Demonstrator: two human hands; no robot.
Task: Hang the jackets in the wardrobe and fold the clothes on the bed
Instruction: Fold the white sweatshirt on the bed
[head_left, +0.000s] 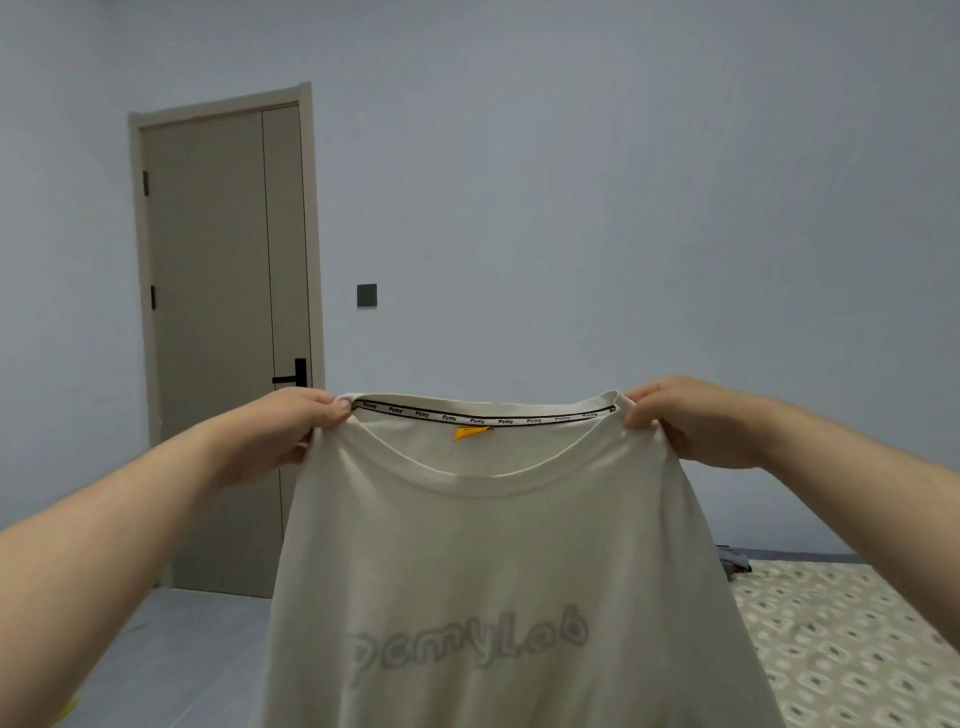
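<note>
Left hand (291, 428): fingers curled, pinching the left shoulder of the white T-shirt (498, 571) beside the collar. Right hand (685, 421): same pinch on the right shoulder. Shirt is held up in the air at arm's length, spread between both hands and hanging straight down; neck tape and an orange label (470, 432) face the camera, and grey lettering shows through reversed. Bed (852, 639) with patterned cover at lower right. Closed door (223, 338) and dark wall switch (367, 295) behind.
</note>
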